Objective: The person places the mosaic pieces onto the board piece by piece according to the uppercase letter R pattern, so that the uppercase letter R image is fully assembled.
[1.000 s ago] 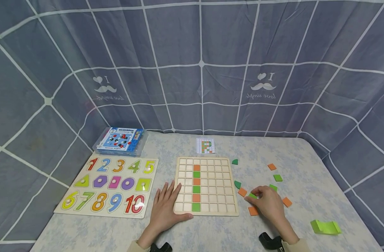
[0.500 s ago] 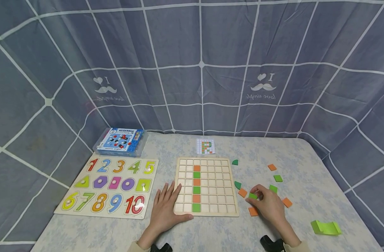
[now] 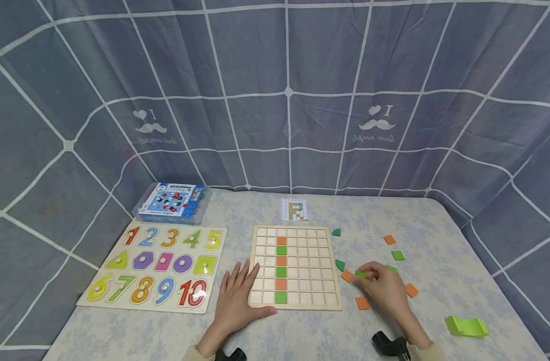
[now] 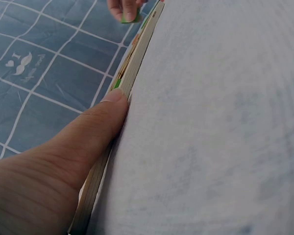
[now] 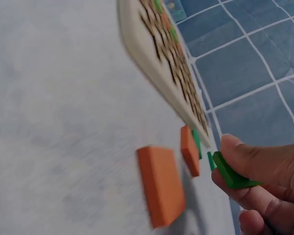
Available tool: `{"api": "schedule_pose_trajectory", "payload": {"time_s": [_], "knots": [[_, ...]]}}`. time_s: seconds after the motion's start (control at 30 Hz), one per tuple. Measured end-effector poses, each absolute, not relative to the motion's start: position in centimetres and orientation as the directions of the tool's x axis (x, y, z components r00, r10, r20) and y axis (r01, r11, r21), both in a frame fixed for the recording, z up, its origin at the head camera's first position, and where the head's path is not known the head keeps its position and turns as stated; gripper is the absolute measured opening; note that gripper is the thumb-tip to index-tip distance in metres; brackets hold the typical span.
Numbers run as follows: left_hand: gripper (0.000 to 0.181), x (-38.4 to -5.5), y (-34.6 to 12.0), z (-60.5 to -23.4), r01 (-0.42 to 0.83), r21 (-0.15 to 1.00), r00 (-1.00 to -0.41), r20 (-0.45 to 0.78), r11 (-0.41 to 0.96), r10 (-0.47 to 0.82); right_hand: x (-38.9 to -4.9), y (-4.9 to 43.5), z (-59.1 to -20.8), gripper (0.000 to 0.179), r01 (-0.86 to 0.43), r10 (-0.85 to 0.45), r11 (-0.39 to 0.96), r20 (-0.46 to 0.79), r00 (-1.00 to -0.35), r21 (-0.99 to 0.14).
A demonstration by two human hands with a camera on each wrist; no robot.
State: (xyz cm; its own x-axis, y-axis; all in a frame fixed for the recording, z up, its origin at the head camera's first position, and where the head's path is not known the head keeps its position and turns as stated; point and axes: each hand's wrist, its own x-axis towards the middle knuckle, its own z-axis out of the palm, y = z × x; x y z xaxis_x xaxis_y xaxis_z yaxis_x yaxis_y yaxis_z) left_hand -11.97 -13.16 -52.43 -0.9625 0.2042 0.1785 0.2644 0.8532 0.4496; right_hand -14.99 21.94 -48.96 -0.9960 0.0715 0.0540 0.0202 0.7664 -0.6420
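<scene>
My right hand (image 3: pixel 385 290) pinches a green square tile (image 5: pixel 230 175) between thumb and fingers, held off the table in the right wrist view. My left hand (image 3: pixel 239 298) lies with straight, spread fingers on the left side of a wooden grid board (image 3: pixel 340 301); its thumb (image 4: pixel 100 122) presses along the near edge. One column of the board holds alternating orange and green tiles (image 3: pixel 281 272). Close to the right hand lie two orange tiles, one nearer (image 3: pixel 362 303) and one by the board (image 3: pixel 347 276).
More green (image 3: pixel 398 255) and orange tiles (image 3: pixel 389 239) and dark green quarter-round pieces (image 3: pixel 340 264) lie at the right. Behind the board is a small pattern card (image 3: pixel 295 209). A number puzzle (image 3: pixel 150 268), a plastic box (image 3: pixel 173 202) and a light-green block (image 3: pixel 466 326) are also on the table.
The green tile in my right hand has tilted and risen slightly, with the fingers shifting around it. My left hand and the board stay where they were.
</scene>
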Motion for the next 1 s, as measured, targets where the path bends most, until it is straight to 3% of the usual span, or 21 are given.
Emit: {"api": "schedule_pose_trajectory", "payload": {"time_s": [0.57,1.0], "knots": [[0.108,-12.0,-13.2,-52.6,0.261,0.456,-0.964,0.171,0.851,0.204,-20.7,15.4,-47.3,0.012,-0.247,-0.107,0.730,0.251,-0.962,-0.637],[0.107,-12.0,-13.2,-52.6,0.260,0.443,-0.964,0.169,0.858,0.205,-24.4,10.4,-47.8,0.008,-0.330,-0.247,0.720,0.218,-0.944,-0.611]]}}
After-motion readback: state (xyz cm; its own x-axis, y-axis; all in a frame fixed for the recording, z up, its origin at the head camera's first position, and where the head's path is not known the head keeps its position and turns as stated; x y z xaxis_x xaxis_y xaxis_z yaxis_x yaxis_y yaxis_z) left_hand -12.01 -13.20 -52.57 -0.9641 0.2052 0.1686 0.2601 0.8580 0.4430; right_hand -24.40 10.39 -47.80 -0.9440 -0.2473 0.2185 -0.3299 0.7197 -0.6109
